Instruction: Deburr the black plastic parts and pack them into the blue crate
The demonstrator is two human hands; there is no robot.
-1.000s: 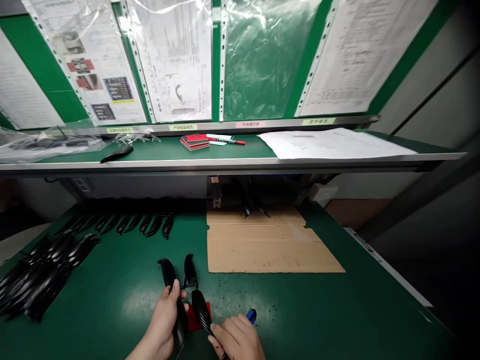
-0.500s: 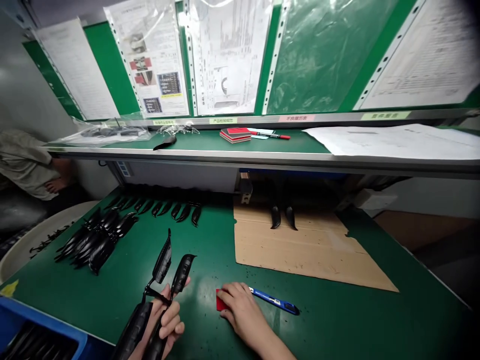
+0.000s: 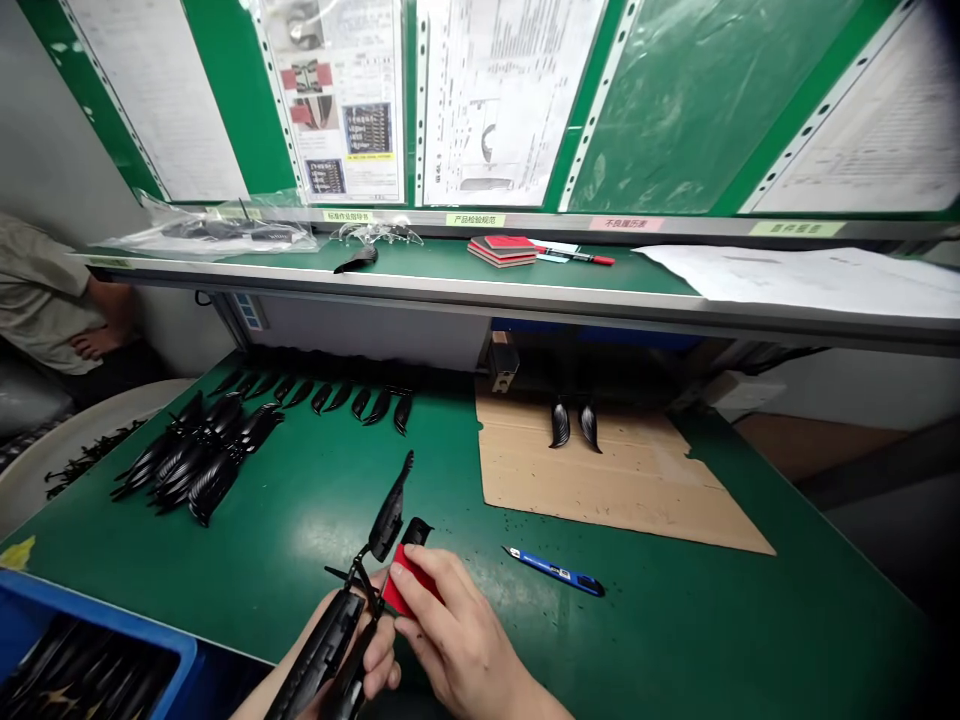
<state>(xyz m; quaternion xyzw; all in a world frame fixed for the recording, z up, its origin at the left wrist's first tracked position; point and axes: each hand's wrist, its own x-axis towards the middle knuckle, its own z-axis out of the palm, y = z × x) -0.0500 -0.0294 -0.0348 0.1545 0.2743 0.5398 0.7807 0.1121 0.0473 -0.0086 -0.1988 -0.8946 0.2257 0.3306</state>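
Observation:
My left hand (image 3: 371, 650) grips a pair of glossy black plastic mouldings (image 3: 322, 640) joined by a thin runner, with one curved piece (image 3: 388, 520) rising above the fingers. My right hand (image 3: 457, 630) pinches a red pad (image 3: 405, 585) against the upper end of the mouldings, and the fingers hide part of it. A blue utility knife (image 3: 555, 572) lies on the green mat (image 3: 450, 500) to the right of my right hand, not touching it.
Several black mouldings lie in rows at the mat's far left. A cardboard sheet (image 3: 600, 475) holds a pair of black pieces. A blue bin (image 3: 90, 650) of black parts sits front left. A seated person (image 3: 52, 300) and a white tub (image 3: 90, 450) are beyond the bench.
My right hand has lifted the red pad off the mat and brought it to the mouldings. My left hand has moved the mouldings to the right, towards my right hand. The knife stays on the mat.

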